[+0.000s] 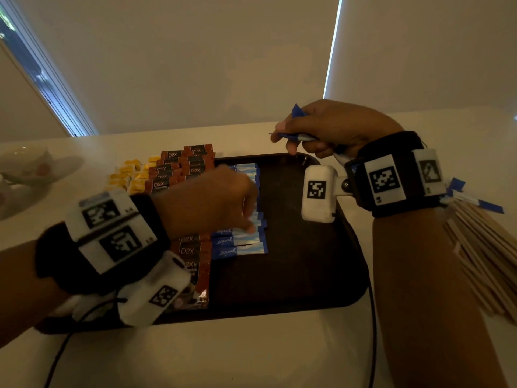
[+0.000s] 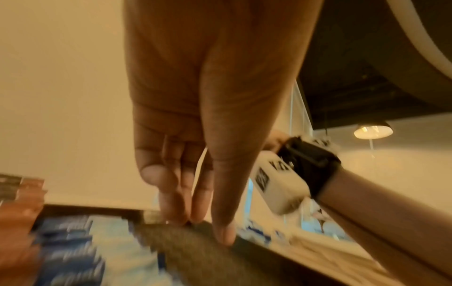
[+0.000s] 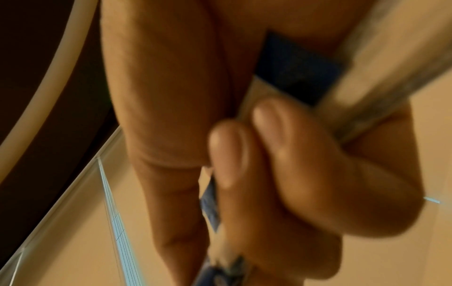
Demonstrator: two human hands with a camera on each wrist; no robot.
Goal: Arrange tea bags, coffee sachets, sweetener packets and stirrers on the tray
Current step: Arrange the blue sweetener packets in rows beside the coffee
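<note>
Sweetener row was still going down.
Left hand (image 1: 212,200), fingers straight, tidied sweetener packets (image 1: 240,242); right hand (image 1: 330,130) clutched spares, probably next onto tray (image 1: 321,275).

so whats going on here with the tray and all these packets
A person is laying out drink supplies on a dark tray. The left hand reaches down with straight fingers to the column of blue sweetener packets, beside the brown coffee sachets. The right hand grips more blue packets above the tray's far edge. Wooden stirrers lie off the tray on the right.
</note>
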